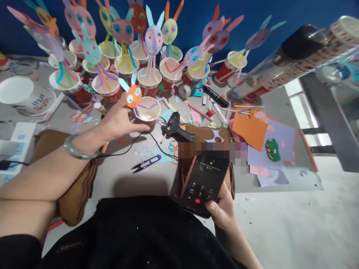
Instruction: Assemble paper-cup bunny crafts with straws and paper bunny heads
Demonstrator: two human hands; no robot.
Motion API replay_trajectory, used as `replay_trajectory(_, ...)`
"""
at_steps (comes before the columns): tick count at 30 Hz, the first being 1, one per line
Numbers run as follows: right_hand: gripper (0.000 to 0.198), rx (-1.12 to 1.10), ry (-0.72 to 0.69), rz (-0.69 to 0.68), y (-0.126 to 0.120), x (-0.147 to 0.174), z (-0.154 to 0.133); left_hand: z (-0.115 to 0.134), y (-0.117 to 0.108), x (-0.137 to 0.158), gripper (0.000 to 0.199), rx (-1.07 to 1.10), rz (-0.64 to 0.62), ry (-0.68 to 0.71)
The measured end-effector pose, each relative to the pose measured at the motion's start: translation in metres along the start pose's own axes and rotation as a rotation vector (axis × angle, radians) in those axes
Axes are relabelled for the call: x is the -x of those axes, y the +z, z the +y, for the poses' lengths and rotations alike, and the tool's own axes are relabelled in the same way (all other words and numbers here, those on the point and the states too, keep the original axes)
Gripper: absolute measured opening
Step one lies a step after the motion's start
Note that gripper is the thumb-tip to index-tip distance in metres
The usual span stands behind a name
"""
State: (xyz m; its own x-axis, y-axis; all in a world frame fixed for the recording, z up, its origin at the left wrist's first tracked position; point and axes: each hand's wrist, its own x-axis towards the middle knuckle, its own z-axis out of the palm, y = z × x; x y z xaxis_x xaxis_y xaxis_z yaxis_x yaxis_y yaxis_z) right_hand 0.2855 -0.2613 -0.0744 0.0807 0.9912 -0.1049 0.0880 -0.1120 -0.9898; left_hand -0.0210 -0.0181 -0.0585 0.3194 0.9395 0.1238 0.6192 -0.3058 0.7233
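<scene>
My left hand [119,117] is wrapped round the left side of a white paper cup [153,114], thumb along its front; the fingertips are partly hidden. An orange paper rabbit head [134,96] with light-blue ears and eyes stands at that cup's rim, and purple straw pieces lie inside. My right hand [223,205] grips a smartphone [206,183], its thumb over the lower edge of the dark screen, which shows a red call button. Between the hands lie a black glue gun [178,129] and a pair of thread snips [146,163].
Several paper cups [127,63] with rabbit figures stand along the blue wall. A clear sleeve of stacked cups [303,59] leans at right. Coloured paper [249,129], a black marker [215,96] and scraps cover the table. A cable crosses near my left wrist. Brown cloth [75,194] lies under my left forearm.
</scene>
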Motion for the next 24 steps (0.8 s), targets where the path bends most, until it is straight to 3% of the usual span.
replay_trajectory(5, 0.063, 0.029, 0.037, 0.016, -0.007, -0.004, -0.001, 0.005, 0.007, -0.003, 0.070, 0.015, 0.009, 0.002)
replay_trajectory(10, 0.051, 0.091, 0.046, 0.129, -0.021, -0.007, 0.002, 0.008, 0.009, -0.004, 0.063, 0.024, 0.008, 0.013)
replay_trajectory(14, 0.054, 0.070, 0.092, 0.155, -0.024, -0.005, 0.005, 0.009, 0.007, -0.005, 0.060, 0.017, 0.021, 0.032)
replay_trajectory(20, 0.057, 0.029, 0.108, 0.028, -0.006, -0.003, -0.002, 0.005, 0.004, -0.007, 0.064, 0.004, 0.027, 0.067)
replay_trajectory(24, 0.058, -0.039, 0.149, -0.160, 0.011, -0.010, -0.009, 0.004, 0.003, -0.007, 0.069, -0.003, 0.018, 0.070)
